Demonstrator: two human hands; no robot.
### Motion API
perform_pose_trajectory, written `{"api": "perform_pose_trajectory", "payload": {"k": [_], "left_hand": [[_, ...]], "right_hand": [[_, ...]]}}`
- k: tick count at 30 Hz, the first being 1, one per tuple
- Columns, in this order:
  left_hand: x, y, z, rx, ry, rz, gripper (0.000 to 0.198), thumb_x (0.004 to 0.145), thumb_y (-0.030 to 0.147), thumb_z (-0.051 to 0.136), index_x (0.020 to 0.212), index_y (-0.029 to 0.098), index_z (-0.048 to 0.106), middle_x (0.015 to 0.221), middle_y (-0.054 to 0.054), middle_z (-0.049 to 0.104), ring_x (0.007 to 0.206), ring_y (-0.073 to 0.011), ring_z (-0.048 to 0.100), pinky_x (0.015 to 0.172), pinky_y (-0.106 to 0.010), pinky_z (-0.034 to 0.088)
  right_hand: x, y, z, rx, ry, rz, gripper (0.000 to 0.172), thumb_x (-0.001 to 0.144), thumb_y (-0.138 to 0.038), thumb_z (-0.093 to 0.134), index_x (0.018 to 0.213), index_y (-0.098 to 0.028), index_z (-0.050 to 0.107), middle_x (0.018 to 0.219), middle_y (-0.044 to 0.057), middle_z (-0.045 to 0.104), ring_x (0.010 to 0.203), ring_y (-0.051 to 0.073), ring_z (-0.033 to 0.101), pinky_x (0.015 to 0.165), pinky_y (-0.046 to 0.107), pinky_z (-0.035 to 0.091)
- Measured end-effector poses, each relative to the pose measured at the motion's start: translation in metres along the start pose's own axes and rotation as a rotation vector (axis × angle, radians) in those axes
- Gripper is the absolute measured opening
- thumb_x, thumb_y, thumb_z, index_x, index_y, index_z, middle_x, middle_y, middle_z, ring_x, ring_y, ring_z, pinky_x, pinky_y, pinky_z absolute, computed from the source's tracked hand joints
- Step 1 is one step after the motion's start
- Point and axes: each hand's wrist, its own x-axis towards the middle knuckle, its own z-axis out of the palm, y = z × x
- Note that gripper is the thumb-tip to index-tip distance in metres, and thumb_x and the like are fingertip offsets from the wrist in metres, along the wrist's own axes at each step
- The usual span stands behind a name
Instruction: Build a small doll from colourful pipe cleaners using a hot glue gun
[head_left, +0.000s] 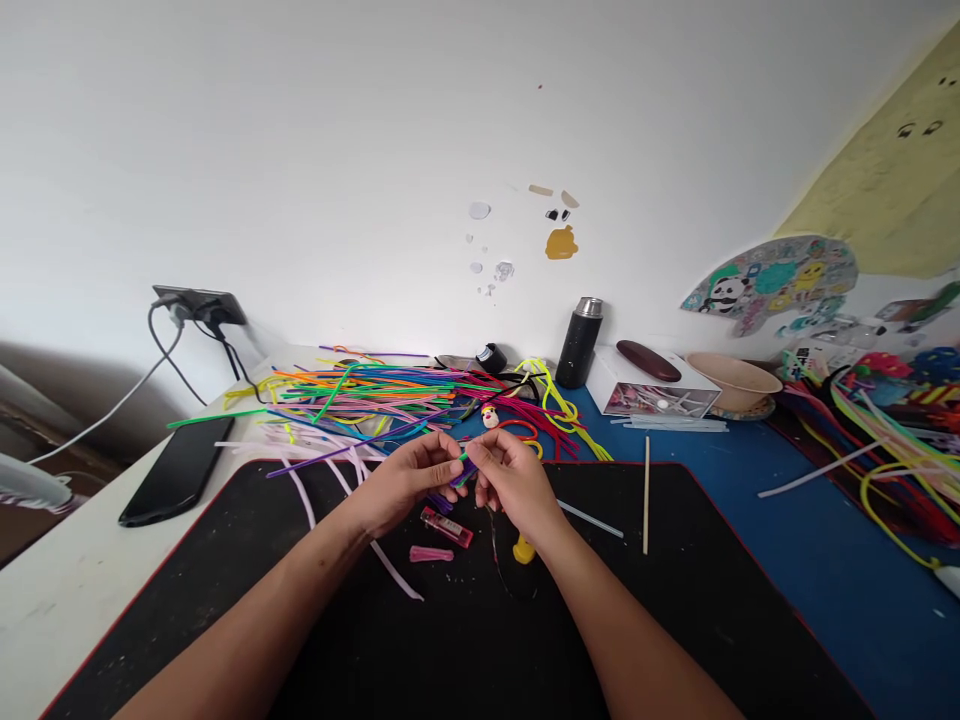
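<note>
My left hand (411, 478) and my right hand (510, 478) meet over the black mat (675, 620), fingertips pinched together on a small purple and green pipe cleaner piece (463, 468). Both hands are closed on it. Just below them on the mat lie a red lighter (447, 526), a small pink piece (431, 553) and a yellow object (523, 549) partly hidden by my right wrist. A big heap of coloured pipe cleaners (367, 400) spreads behind the hands.
A black phone (178, 470) lies at the left, cables run to a wall socket (199, 305). A black flask (579, 342), white box (651, 388), bowl (735, 382) and more pipe cleaners (877, 440) stand at the back right. A thin wooden stick (646, 495) lies on the mat.
</note>
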Motion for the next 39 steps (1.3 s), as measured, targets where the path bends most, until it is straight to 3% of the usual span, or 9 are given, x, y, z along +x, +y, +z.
{"api": "perform_pose_trajectory", "payload": {"k": [5, 12, 21, 31, 35, 39], "left_hand": [[0.003, 0.0, 0.0, -0.109, 0.042, 0.065, 0.039, 0.069, 0.029, 0.1, 0.089, 0.019, 0.068, 0.083, 0.0, 0.069, 0.071, -0.0137, 0.068, 0.067, -0.025, 0.057], [0.005, -0.001, -0.004, -0.149, 0.114, 0.139, 0.038, 0.069, 0.03, 0.099, 0.089, 0.02, 0.068, 0.082, 0.001, 0.069, 0.07, -0.0137, 0.068, 0.067, -0.026, 0.054], [0.005, -0.004, 0.008, 0.033, 0.09, 0.194, 0.04, 0.069, 0.034, 0.099, 0.088, 0.018, 0.068, 0.084, -0.001, 0.067, 0.076, -0.0153, 0.063, 0.069, -0.028, 0.054], [0.008, -0.012, 0.001, 0.184, 0.101, 0.216, 0.04, 0.073, 0.036, 0.096, 0.09, 0.018, 0.066, 0.088, 0.0, 0.067, 0.082, -0.0161, 0.063, 0.074, -0.028, 0.052], [0.008, -0.011, 0.001, 0.144, 0.075, 0.219, 0.041, 0.074, 0.038, 0.096, 0.092, 0.019, 0.065, 0.088, 0.0, 0.067, 0.081, -0.0152, 0.065, 0.074, -0.027, 0.055], [0.004, -0.007, 0.002, 0.01, 0.026, 0.152, 0.043, 0.082, 0.051, 0.089, 0.102, 0.019, 0.068, 0.093, -0.003, 0.07, 0.08, -0.0176, 0.072, 0.075, -0.032, 0.061]], "right_hand": [[0.0, -0.004, -0.001, 0.09, 0.027, -0.02, 0.059, 0.084, -0.076, 0.071, 0.104, -0.021, 0.064, 0.057, -0.008, 0.055, 0.039, 0.012, 0.055, 0.035, 0.019, 0.032], [0.001, -0.002, 0.0, 0.114, 0.024, 0.002, 0.061, 0.081, -0.077, 0.074, 0.102, -0.02, 0.064, 0.057, -0.008, 0.056, 0.038, 0.011, 0.053, 0.035, 0.019, 0.031], [0.0, 0.001, 0.005, 0.084, 0.014, 0.014, 0.055, 0.075, -0.067, 0.084, 0.099, -0.021, 0.065, 0.052, -0.009, 0.056, 0.036, 0.011, 0.05, 0.034, 0.02, 0.033], [0.001, 0.004, 0.004, 0.047, 0.027, 0.015, 0.048, 0.076, -0.063, 0.084, 0.09, -0.022, 0.063, 0.048, -0.01, 0.052, 0.036, 0.011, 0.046, 0.035, 0.021, 0.03], [0.001, 0.005, 0.004, 0.082, 0.026, 0.033, 0.05, 0.076, -0.065, 0.084, 0.094, -0.021, 0.065, 0.048, -0.011, 0.05, 0.036, 0.011, 0.047, 0.034, 0.02, 0.03], [0.002, 0.003, 0.001, 0.146, 0.027, 0.035, 0.052, 0.075, -0.065, 0.085, 0.096, -0.021, 0.068, 0.05, -0.01, 0.051, 0.037, 0.01, 0.046, 0.035, 0.02, 0.031]]}}
